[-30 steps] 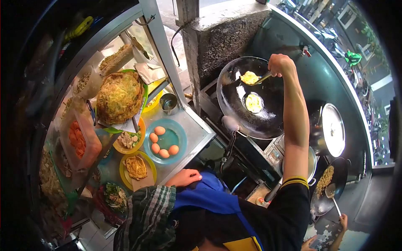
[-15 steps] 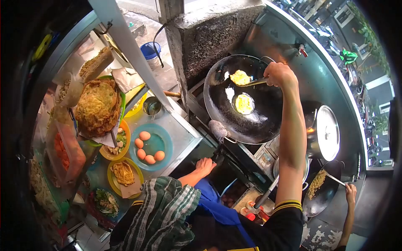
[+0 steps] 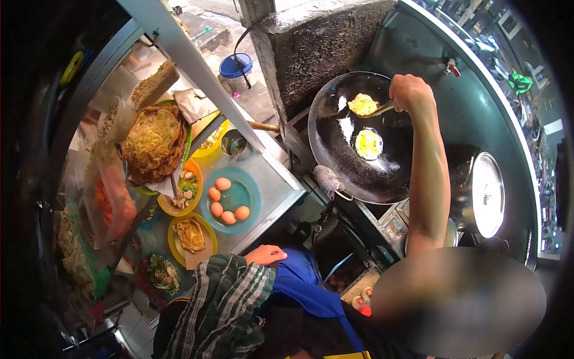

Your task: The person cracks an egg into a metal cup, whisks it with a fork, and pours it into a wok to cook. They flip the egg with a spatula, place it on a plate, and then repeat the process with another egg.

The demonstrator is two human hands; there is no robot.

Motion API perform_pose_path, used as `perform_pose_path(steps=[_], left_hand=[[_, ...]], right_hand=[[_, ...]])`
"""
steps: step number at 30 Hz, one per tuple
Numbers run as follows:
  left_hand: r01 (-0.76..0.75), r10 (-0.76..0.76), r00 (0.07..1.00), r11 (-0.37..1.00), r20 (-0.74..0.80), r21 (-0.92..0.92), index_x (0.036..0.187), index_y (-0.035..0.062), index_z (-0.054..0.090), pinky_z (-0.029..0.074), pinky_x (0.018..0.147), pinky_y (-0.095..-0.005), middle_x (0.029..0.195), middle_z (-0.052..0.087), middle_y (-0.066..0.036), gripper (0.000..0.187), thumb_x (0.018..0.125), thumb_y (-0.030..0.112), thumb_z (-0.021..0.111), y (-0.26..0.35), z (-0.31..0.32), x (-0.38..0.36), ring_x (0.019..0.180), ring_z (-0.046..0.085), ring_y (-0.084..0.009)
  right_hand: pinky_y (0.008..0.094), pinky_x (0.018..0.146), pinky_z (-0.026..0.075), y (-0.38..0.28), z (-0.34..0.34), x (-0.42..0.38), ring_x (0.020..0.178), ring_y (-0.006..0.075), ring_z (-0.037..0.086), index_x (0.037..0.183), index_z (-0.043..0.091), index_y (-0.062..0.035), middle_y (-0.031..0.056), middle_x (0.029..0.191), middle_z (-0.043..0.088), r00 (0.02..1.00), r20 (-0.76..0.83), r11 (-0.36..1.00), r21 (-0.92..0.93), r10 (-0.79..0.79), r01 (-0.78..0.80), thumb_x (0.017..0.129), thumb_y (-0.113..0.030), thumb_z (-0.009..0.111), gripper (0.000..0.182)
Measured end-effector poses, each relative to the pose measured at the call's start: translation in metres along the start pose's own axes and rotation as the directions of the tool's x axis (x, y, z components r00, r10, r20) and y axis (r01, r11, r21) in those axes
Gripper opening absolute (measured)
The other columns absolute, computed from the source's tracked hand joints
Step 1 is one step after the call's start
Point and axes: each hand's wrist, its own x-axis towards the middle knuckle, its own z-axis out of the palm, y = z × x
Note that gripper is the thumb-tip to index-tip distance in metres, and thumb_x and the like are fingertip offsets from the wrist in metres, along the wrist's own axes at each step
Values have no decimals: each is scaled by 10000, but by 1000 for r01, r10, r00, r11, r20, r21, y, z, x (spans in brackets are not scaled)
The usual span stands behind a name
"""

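Observation:
My right hand (image 3: 411,93) is closed around the handle of a spatula (image 3: 382,109) above the black wok (image 3: 327,134). The spatula's blade is at the edge of one frying egg (image 3: 362,105), and its tip is partly hidden by that egg. A second egg (image 3: 369,144) lies lower in the wok, apart from the spatula. My left hand (image 3: 266,255) holds nothing that I can see and rests loosely, fingers extended, beside the blue apron (image 3: 296,272). A grey cloth (image 3: 327,181) is wrapped on the near wok handle.
Left on the metal counter are a blue plate (image 3: 256,200) with several eggs, a yellow plate (image 3: 209,229) with a fried omelette, and a stack of fried omelettes (image 3: 154,142). A lidded pot (image 3: 487,194) stands right of the wok. A blurred patch covers the lower right.
My left hand has drawn back from the stove front toward the apron. My right hand stays on the spatula at the upper egg. The view has shifted, and a blurred patch now covers the second wok.

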Motion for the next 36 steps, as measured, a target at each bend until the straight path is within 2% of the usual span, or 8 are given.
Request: perform_pose_path(steps=[5,10,12,16,18,21,29,36], left_hand=[[49,-56,994,996,-89,-79,1152,28,682,487,920,-323,1072,720,-111,460,961,438,600,-4,-6,-36,1032,663,-203],[-47,22,988,986,-154,-161,1168,37,676,470,937,-304,1096,706,-75,407,993,389,571,-56,0,-58,1047,635,-169],[6,-42,990,967,-137,-253,1231,23,643,447,973,-297,1158,677,-79,447,1008,399,548,-73,2,-77,1091,604,-159],[8,-91,955,959,-282,-283,1259,-5,614,450,974,-295,1174,663,-87,505,1017,428,521,-104,13,-114,1079,598,-151],[11,-109,955,942,-276,-335,1257,-4,614,456,959,-291,1158,658,-68,521,1015,447,519,-114,16,-120,1060,601,-150],[152,-266,947,864,-179,-480,1249,23,626,458,932,-277,1108,654,-52,529,993,478,548,-137,22,-119,1033,593,-131],[3,-203,900,889,-387,-459,1055,91,724,505,802,-318,861,704,-55,410,949,471,614,-177,48,-173,858,657,-146],[-132,-197,843,826,-500,-548,1115,54,675,484,874,-317,1033,696,-52,461,978,481,567,-213,67,-200,961,635,-138]], right_hand=[[403,796,579,-21,7,6,965,310,704,972,750,-119,137,1007,731,990,-139,999,-42,15,-21,666,-25,763,320],[449,881,552,-15,39,-23,1049,356,672,985,734,-70,141,1102,708,966,-258,999,2,-31,33,897,-154,556,215],[458,866,551,8,89,-42,1012,362,677,956,719,-73,154,1063,709,946,-320,990,141,42,3,850,-149,595,179],[432,949,514,49,208,-94,1073,328,666,1186,701,-210,136,1137,705,938,-288,764,643,192,41,744,-207,727,443],[426,976,496,13,218,-111,1100,330,657,1250,669,-244,135,1160,698,930,-121,772,600,346,-209,771,-187,710,483],[482,934,508,-3,260,-103,1033,379,660,1328,596,-281,152,1145,672,881,-264,809,554,393,-196,832,-160,676,516],[470,787,549,11,245,-126,923,319,691,1290,610,-352,66,1067,694,771,-576,943,321,271,-92,889,-241,621,416],[381,1016,443,-37,135,-304,1204,260,608,1398,555,-208,83,1315,636,912,-364,871,491,190,15,924,-172,617,479]])
